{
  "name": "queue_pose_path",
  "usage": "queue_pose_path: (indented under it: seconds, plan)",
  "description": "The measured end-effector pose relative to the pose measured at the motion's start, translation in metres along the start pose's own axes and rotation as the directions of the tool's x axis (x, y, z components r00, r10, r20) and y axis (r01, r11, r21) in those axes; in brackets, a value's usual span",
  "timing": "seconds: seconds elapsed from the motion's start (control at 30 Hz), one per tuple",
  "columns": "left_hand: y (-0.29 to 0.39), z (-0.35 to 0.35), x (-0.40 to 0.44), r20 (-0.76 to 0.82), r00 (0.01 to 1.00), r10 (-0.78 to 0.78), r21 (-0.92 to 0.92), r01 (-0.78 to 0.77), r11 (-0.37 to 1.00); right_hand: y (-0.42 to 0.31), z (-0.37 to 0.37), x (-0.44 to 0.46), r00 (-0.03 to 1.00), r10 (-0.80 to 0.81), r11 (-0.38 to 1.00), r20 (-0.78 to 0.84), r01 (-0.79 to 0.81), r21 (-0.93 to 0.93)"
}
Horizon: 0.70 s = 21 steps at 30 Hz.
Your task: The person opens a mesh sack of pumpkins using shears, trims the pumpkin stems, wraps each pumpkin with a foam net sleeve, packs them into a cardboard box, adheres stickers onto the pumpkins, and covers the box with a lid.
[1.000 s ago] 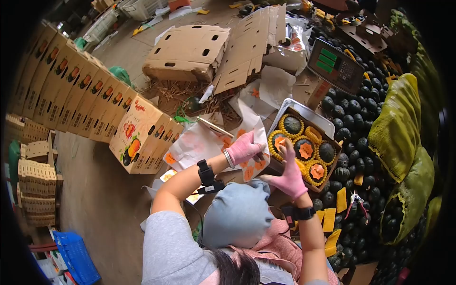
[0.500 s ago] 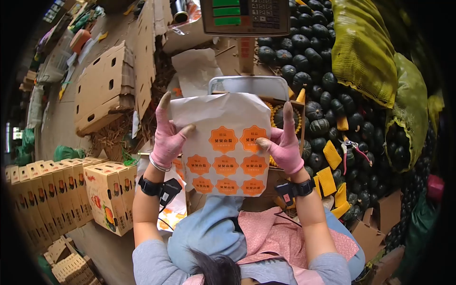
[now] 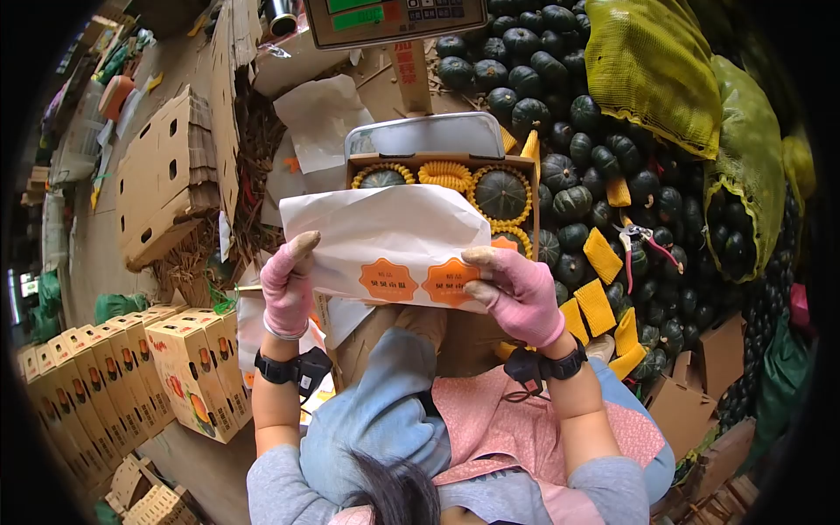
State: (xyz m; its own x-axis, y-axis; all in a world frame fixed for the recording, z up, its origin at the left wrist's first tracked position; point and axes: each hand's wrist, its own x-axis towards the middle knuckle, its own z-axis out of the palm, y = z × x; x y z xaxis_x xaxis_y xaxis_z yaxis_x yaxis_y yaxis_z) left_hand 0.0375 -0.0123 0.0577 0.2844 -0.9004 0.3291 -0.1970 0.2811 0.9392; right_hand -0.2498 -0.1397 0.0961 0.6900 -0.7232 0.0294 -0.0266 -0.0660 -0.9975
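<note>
Both pink-gloved hands stretch a white sheet of orange stickers (image 3: 385, 236) in front of me. My left hand (image 3: 289, 289) pinches its left edge between thumb and fingers. At the right edge, my right hand (image 3: 523, 299) grips the sheet beside an orange scalloped sticker (image 3: 450, 282); a bit of orange also shows above its fingers. The lower part of the sheet is tilted or folded out of sight. Just beyond it is an open cardboard box (image 3: 535, 197) holding dark green pumpkins (image 3: 501, 194) ringed with yellow foam netting (image 3: 444, 175). The sheet hides the box's near part.
A weighing scale (image 3: 395, 26) stands behind the box. Many pumpkins (image 3: 525, 80) lie at the right, with yellow foam nets (image 3: 595, 308), pink-handled pruning shears (image 3: 643, 241) and green mesh sacks (image 3: 652, 74). Printed cartons (image 3: 188, 367) and flattened cardboard (image 3: 171, 179) are at the left.
The sheet has tipped and lowered, so fewer stickers show and the box's pumpkins have come into view. My right hand has turned inward along the edge. The camera view has shifted.
</note>
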Motion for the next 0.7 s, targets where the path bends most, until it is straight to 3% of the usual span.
queue_pose_path:
  seconds: [0.07, 0.1, 0.13, 0.2, 0.23, 0.3, 0.33, 0.37, 0.43, 0.5, 0.53, 0.57, 0.63, 0.7]
  plan:
    - [0.013, 0.01, -0.001, -0.043, 0.991, -0.128, 0.115, 0.132, 0.985, -0.002, 0.002, -0.002, 0.998, 0.059, 0.998, -0.021, -0.059, 0.014]
    - [0.021, 0.007, 0.0, 0.026, 0.975, -0.222, 0.118, 0.217, 0.969, -0.001, -0.002, 0.0, 0.998, 0.051, 0.984, -0.03, -0.056, -0.17]
    - [0.028, 0.004, 0.0, 0.094, 0.945, -0.313, 0.134, 0.299, 0.945, 0.008, -0.002, -0.001, 0.998, 0.024, 0.974, -0.065, -0.038, -0.224]
    - [0.033, 0.014, 0.002, 0.115, 0.949, -0.295, 0.262, 0.257, 0.93, 0.017, -0.002, -0.003, 0.996, 0.0, 0.945, -0.088, -0.029, -0.327]
    - [0.037, 0.018, 0.0, 0.079, 0.924, -0.374, 0.251, 0.345, 0.904, 0.017, -0.002, -0.004, 0.997, 0.004, 0.927, -0.079, -0.033, -0.374]
    - [0.032, 0.011, -0.004, 0.1, 0.922, -0.375, 0.46, 0.291, 0.839, 0.015, 0.0, -0.005, 0.998, 0.017, 0.912, -0.058, -0.039, -0.409]
    - [0.028, 0.008, -0.004, 0.119, 0.922, -0.368, 0.551, 0.247, 0.797, 0.011, -0.001, -0.002, 0.995, -0.099, 0.829, 0.011, 0.088, -0.553]
    - [0.024, 0.008, -0.006, 0.044, 0.883, -0.468, 0.429, 0.406, 0.807, 0.005, -0.002, 0.0, 0.976, -0.194, 0.707, 0.097, 0.208, -0.676]
    - [0.022, 0.004, -0.007, 0.125, 0.944, -0.304, 0.506, 0.203, 0.838, -0.004, 0.0, 0.002, 0.93, -0.329, 0.66, 0.164, 0.351, -0.665]
    - [0.012, 0.005, -0.014, 0.104, 0.946, -0.307, 0.212, 0.281, 0.936, 0.013, -0.002, -0.009, 0.938, -0.232, 0.921, 0.256, 0.297, -0.254]
    - [0.013, 0.01, -0.013, 0.1, 0.908, -0.407, 0.026, 0.407, 0.913, 0.012, 0.0, -0.013, 0.95, -0.208, 0.939, 0.234, 0.26, -0.224]
    - [0.015, 0.013, -0.014, 0.112, 0.858, -0.501, -0.157, 0.513, 0.844, 0.011, 0.0, -0.012, 0.952, -0.212, 0.92, 0.223, 0.271, -0.282]
    - [0.002, 0.013, -0.025, 0.099, 0.767, -0.634, -0.172, 0.641, 0.748, 0.01, -0.002, -0.01, 0.951, -0.227, 0.873, 0.208, 0.294, -0.39]
    - [0.001, 0.029, -0.021, 0.089, 0.745, -0.661, -0.318, 0.65, 0.69, 0.014, -0.007, -0.01, 0.895, -0.362, 0.646, 0.262, 0.443, -0.621]
